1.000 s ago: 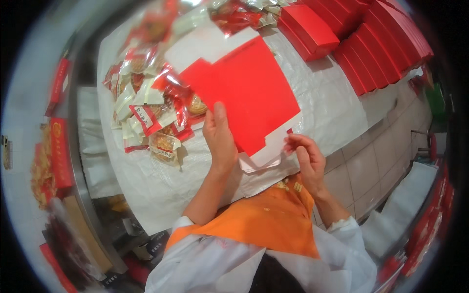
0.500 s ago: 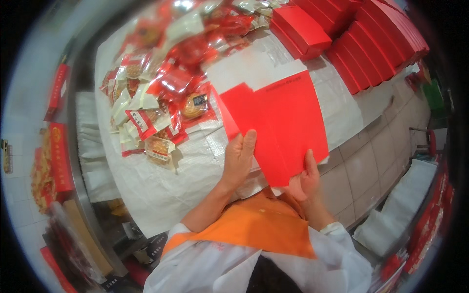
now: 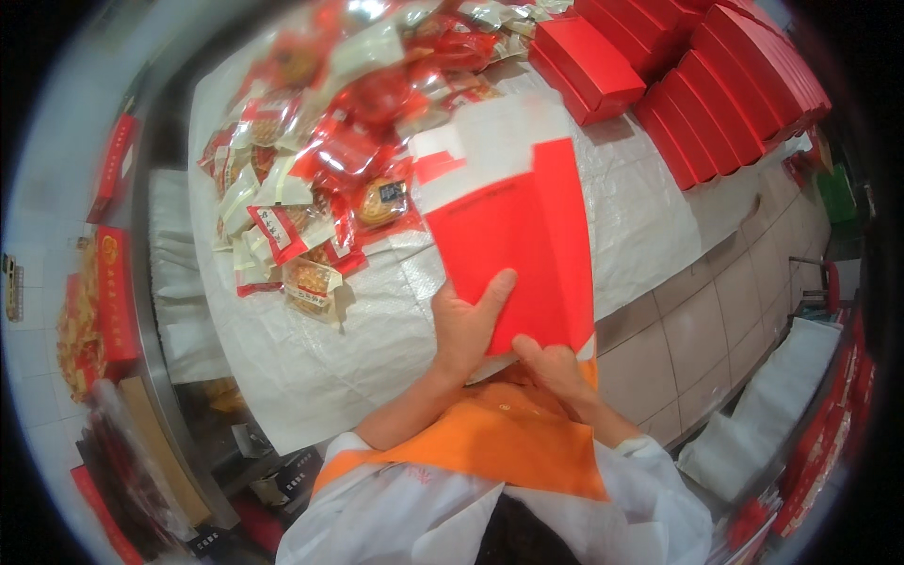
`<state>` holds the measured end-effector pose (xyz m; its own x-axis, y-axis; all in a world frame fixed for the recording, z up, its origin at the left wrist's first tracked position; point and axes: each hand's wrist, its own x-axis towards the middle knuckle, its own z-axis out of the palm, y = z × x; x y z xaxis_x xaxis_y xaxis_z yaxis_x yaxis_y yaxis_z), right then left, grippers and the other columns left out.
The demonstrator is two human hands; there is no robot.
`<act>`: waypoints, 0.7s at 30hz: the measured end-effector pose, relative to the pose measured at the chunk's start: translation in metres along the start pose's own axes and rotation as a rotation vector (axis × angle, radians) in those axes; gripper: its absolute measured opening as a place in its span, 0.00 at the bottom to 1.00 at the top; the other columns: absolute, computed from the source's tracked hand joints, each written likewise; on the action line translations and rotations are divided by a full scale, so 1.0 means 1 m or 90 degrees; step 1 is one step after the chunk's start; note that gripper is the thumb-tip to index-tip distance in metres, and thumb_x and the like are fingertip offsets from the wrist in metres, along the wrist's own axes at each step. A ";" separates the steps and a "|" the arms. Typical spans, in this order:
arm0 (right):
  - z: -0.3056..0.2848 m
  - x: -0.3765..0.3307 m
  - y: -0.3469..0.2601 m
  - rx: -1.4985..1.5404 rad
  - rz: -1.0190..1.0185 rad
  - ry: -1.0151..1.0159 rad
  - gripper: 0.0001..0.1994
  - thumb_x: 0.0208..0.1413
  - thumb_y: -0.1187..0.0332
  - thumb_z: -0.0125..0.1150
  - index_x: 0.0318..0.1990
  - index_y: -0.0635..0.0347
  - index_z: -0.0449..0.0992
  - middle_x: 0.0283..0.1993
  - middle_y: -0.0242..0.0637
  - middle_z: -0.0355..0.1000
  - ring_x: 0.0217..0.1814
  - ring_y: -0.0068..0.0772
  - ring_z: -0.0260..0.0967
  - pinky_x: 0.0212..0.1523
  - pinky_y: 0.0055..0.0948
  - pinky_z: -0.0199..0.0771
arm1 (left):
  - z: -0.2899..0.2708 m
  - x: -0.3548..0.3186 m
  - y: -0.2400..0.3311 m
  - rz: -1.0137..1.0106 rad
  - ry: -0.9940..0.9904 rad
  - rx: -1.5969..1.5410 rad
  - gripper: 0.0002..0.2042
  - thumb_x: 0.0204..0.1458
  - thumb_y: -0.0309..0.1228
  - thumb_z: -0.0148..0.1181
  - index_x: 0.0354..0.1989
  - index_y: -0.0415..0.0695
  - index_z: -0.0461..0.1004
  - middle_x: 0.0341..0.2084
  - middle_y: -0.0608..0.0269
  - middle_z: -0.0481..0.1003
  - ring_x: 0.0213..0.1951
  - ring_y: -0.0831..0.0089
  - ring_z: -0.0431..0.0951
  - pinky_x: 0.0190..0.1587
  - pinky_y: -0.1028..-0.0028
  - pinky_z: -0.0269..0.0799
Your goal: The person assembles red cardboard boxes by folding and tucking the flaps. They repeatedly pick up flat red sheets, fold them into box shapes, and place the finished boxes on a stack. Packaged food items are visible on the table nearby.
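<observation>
Between my hands is a red cardboard box [image 3: 504,250], partly folded, with white inner flaps at its far end. My left hand [image 3: 468,320] grips its near left edge, thumb lying on the red face and the other fingers hidden behind. At the near edge my right hand [image 3: 557,369] is closed on the card, its thumb on the front; its other fingers are bent and partly hidden. A crease divides the wide left panel from a narrower red panel on the right. Left of the box lies a heap of wrapped pastries [image 3: 381,202] in clear, red and cream packets.
Red finished boxes [image 3: 697,122] stand in rows at the far right of the table, which is covered with a white woven sheet [image 3: 377,367]. Beyond the right edge lies a tiled floor [image 3: 659,348]. A white-covered shelf [image 3: 763,405] and red packaging [image 3: 118,301] flank the table.
The red box has turned, and its narrow right panel has come into view. My right hand has moved left along the near edge; my left thumb has slid farther onto the red face.
</observation>
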<state>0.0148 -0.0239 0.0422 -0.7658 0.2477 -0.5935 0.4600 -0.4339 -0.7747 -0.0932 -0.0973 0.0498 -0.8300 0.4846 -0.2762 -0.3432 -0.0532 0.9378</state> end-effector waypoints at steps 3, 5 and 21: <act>-0.021 -0.013 0.013 -0.055 0.027 -0.185 0.13 0.54 0.69 0.52 0.45 0.65 0.70 0.41 0.34 0.71 0.42 0.22 0.67 0.43 0.22 0.67 | -0.013 0.004 0.004 0.040 0.018 -0.005 0.16 0.46 0.26 0.59 0.43 0.35 0.66 0.35 0.60 0.72 0.37 0.75 0.72 0.40 0.76 0.69; -0.040 -0.025 0.018 -0.085 -0.074 -0.264 0.12 0.54 0.69 0.52 0.44 0.66 0.70 0.40 0.35 0.71 0.41 0.22 0.68 0.42 0.22 0.68 | -0.021 0.002 0.000 0.081 0.002 0.041 0.23 0.45 0.27 0.61 0.49 0.35 0.61 0.39 0.57 0.71 0.40 0.73 0.71 0.43 0.74 0.68; -0.039 0.022 0.003 -0.151 -0.522 -0.024 0.09 0.46 0.79 0.49 0.37 0.65 0.68 0.38 0.38 0.68 0.38 0.26 0.65 0.40 0.25 0.66 | -0.056 -0.046 -0.037 0.076 -0.247 0.074 0.32 0.54 0.31 0.45 0.62 0.37 0.36 0.58 0.53 0.51 0.58 0.68 0.52 0.59 0.71 0.46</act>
<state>0.0163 0.0144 0.0183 -0.9101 0.3733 0.1799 -0.1684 0.0634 -0.9837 -0.0673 -0.1665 0.0157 -0.6258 0.7754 -0.0845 -0.1834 -0.0409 0.9822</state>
